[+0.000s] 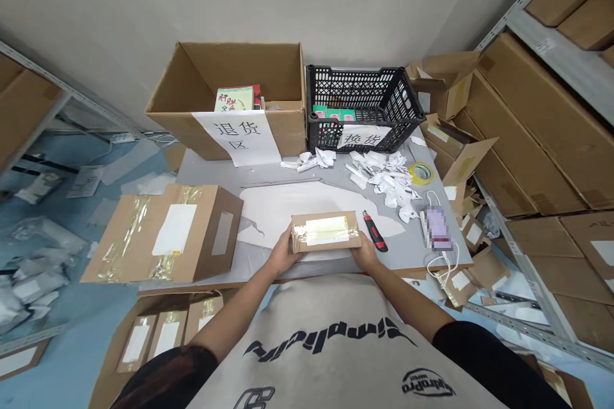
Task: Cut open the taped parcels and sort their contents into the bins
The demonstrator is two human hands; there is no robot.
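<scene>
Between my two hands is a small taped cardboard box (307, 220), with a pale label under clear tape on its upper face. My left hand (283, 250) grips its left end, and my right hand (365, 252) closes on the right end; the fingers are partly hidden by the box. Just right of the box lies a red and black box cutter (375, 231). A large sheet of white paper (273, 201) spreads on the table beneath and behind the box.
A big open carton (167, 131) with product boxes inside and a black plastic crate (367, 80) stand at the back. Crumpled paper (384, 176), a tape roll (422, 173) and a phone (437, 228) lie right. A taped carton (215, 236) overhangs the left edge.
</scene>
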